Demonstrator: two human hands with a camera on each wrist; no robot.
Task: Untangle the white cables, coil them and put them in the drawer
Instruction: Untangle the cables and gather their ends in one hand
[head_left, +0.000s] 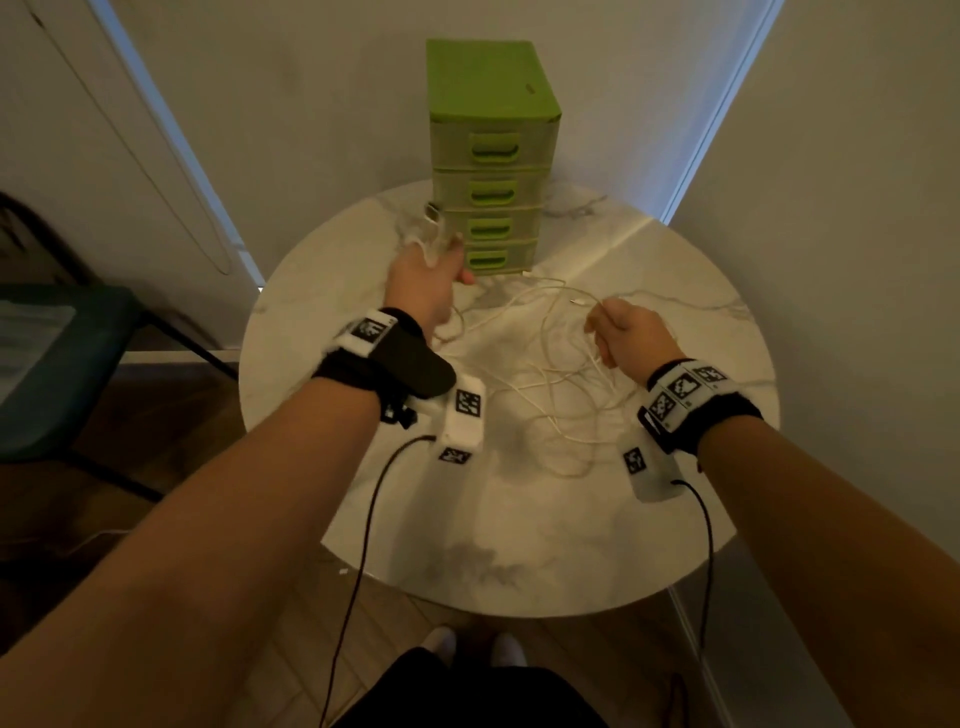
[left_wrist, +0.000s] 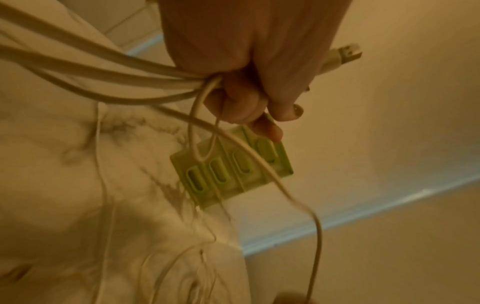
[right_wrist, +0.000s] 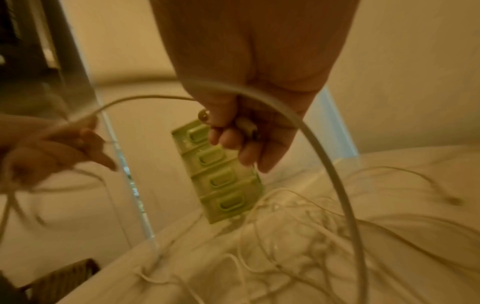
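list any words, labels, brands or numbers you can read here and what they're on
No readable words or numbers in any view.
Wrist bands: black-and-white square code patterns only, no letters.
Green drawer unit: a small mark on its top edge, too small to read.
White cables: a plug shows in the left hand, no print legible.

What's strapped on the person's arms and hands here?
Bare forearms, no sleeves. Each wrist wears a black band carrying white blocks printed with black square tag patterns; a thin black wire hangs from each. Left hand and right hand ungloved.
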